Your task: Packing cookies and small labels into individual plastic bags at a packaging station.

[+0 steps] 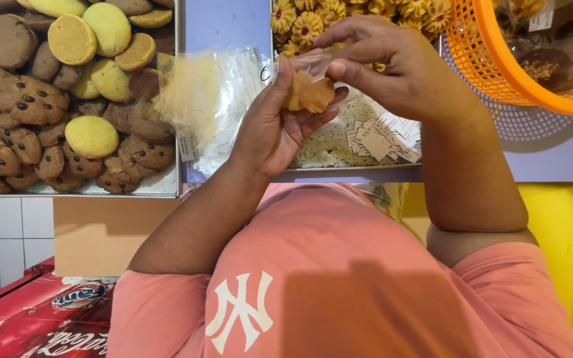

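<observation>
While the left hand (274,129) cups a golden cookie (308,94) in its curled fingers, the right hand (392,66) just above pinches the mouth of a small clear bag (313,63) over it. Beyond the left hand lies a stack of clear bags (210,99); farther left sits a tray (167,187) of mixed cookies.

One head-worn camera looks steeply down, close over the hands (339,99).
</observation>
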